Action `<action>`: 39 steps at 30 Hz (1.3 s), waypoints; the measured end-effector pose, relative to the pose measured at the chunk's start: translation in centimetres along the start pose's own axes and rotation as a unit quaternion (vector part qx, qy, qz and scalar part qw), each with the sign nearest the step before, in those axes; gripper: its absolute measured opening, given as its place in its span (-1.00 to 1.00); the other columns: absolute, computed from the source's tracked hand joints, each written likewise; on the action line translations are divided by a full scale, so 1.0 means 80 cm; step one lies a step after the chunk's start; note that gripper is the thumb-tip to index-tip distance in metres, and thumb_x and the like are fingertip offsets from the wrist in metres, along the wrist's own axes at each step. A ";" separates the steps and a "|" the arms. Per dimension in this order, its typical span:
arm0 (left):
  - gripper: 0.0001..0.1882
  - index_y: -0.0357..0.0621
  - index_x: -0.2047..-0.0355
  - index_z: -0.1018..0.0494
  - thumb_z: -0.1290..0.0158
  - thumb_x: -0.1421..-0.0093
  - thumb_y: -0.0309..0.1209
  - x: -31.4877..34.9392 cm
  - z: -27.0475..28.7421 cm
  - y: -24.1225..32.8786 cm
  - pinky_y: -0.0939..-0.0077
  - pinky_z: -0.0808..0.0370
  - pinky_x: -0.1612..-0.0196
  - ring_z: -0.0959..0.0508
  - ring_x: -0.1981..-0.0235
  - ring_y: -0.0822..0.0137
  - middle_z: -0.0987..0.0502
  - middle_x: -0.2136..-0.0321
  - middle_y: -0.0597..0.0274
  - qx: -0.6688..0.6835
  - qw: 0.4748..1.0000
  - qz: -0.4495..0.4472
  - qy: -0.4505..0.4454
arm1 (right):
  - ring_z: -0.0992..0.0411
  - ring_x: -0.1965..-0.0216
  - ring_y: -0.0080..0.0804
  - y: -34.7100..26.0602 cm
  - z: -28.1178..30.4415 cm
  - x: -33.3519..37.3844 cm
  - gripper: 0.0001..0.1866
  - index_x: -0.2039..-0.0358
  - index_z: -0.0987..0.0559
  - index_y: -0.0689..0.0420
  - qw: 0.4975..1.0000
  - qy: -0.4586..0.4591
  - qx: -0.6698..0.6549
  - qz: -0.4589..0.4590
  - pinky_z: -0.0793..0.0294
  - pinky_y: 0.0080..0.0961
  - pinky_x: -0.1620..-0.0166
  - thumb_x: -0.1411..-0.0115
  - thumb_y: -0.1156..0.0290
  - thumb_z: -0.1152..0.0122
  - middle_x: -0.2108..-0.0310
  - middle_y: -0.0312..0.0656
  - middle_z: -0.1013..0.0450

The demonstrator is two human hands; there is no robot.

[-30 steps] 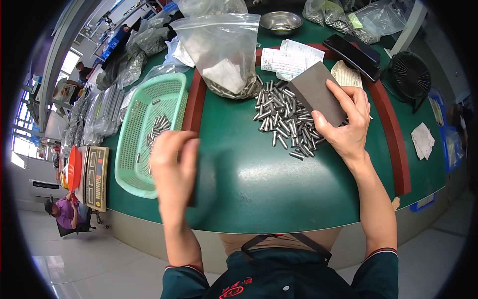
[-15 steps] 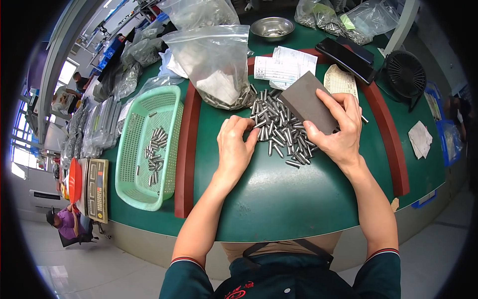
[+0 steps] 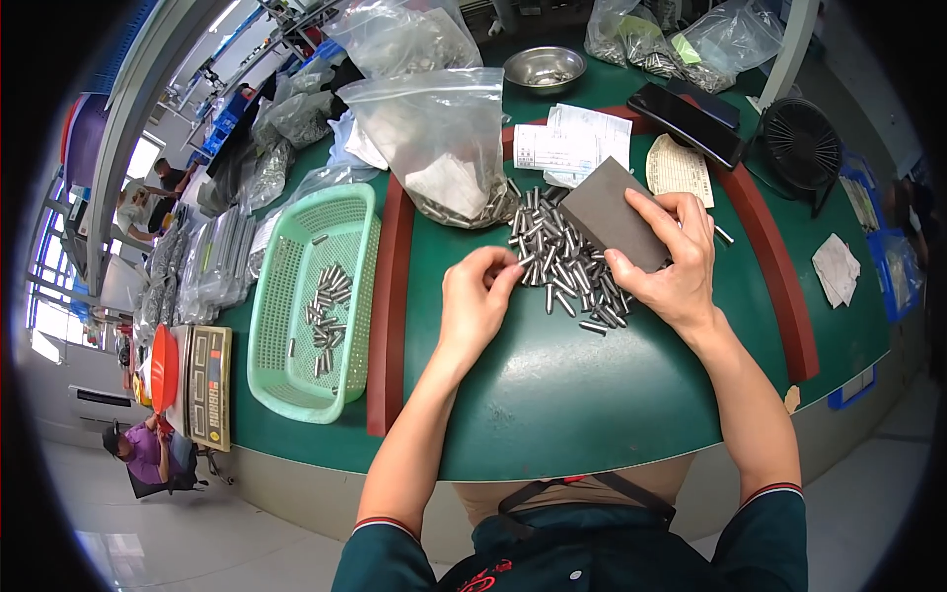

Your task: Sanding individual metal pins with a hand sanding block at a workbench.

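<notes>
Head view shows the left hand (image 3: 476, 304) pinching at the edge of a heap of small metal pins (image 3: 558, 266) on the green table (image 3: 592, 385) (fingertips curled together). Right hand (image 3: 671, 264) grips a grey block (image 3: 612, 213) beside the heap. More pins lie in the green basket (image 3: 281, 345).

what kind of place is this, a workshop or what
Most likely a small-parts sorting or inspection bench in a factory. A pile of small metal pins lies on the green table, more sit in a green mesh basket, and clear bags of parts crowd the back.
</notes>
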State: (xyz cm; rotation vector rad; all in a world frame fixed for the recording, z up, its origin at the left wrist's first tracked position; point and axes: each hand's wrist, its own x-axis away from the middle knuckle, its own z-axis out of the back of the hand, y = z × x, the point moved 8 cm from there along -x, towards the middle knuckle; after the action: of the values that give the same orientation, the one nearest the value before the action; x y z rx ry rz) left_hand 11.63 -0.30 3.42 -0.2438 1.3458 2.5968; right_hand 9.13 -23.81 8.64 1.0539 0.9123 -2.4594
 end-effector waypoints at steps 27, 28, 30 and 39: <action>-0.83 -0.19 0.18 -0.52 -0.17 -0.22 -0.47 0.035 -0.060 -0.006 0.50 -0.38 0.10 -0.42 0.26 0.41 -0.50 0.30 0.26 0.682 0.690 0.142 -0.196 | -0.36 0.21 -0.22 -0.005 -0.002 0.000 -0.34 0.09 -0.62 0.15 1.000 -0.019 -0.004 0.001 -0.25 -0.30 0.09 0.31 0.20 -0.45 0.26 -0.12 -0.39; -0.83 -0.19 0.18 -0.52 -0.17 -0.22 -0.47 0.035 -0.060 -0.007 0.50 -0.38 0.10 -0.42 0.26 0.41 -0.50 0.30 0.26 0.683 0.690 0.142 -0.196 | -0.36 0.21 -0.22 -0.006 -0.003 0.000 -0.34 0.09 -0.62 0.15 1.000 -0.020 -0.006 0.002 -0.25 -0.30 0.09 0.31 0.20 -0.45 0.25 -0.11 -0.39; -0.82 -0.20 0.15 -0.51 -0.15 -0.24 -0.45 0.037 -0.060 -0.015 0.52 -0.40 0.13 -0.43 0.26 0.43 -0.51 0.30 0.27 0.685 0.687 0.163 -0.181 | -0.37 0.20 -0.21 -0.007 -0.003 0.000 -0.34 0.09 -0.62 0.15 1.000 -0.021 -0.009 0.004 -0.25 -0.30 0.09 0.30 0.20 -0.45 0.25 -0.11 -0.39; -0.74 -0.22 0.08 -0.48 -0.16 -0.25 -0.41 0.044 -0.062 -0.018 0.50 -0.51 0.10 -0.53 0.26 0.41 -0.54 0.28 0.26 0.654 0.713 0.210 -0.136 | -0.39 0.24 -0.18 -0.049 0.004 0.005 -0.29 0.07 -0.62 0.10 0.993 0.003 -0.086 0.075 -0.31 -0.26 0.16 0.39 0.25 -0.47 0.23 -0.11 -0.42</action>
State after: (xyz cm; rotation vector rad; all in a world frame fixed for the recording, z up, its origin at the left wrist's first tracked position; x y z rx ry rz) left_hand 8.84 -3.17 -1.35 0.7026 2.8329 1.1345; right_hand 6.72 -21.11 10.22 1.0305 0.9890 -2.2141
